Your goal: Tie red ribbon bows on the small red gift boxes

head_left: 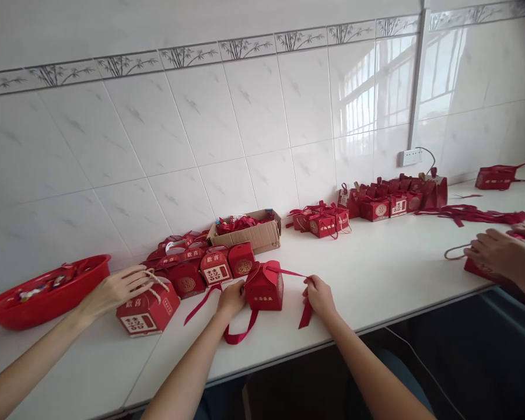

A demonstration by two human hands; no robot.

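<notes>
A small red gift box point(265, 287) stands on the white counter point(376, 274) in front of me, with a red ribbon point(240, 333) running round it. My left hand point(231, 299) is closed against the box's left side, pinching the ribbon where it loops down. My right hand point(319, 294) is closed on the other ribbon end, which is pulled taut from the top of the box and hangs below my fingers.
Another person's hand point(116, 289) rests on a larger red box point(147, 312) with a rope handle. A red basin point(39, 294) sits far left. Finished boxes point(201, 265), a cardboard carton point(249, 233) and more boxes point(376, 204) line the wall. A third person's hands point(501, 252) work at the right.
</notes>
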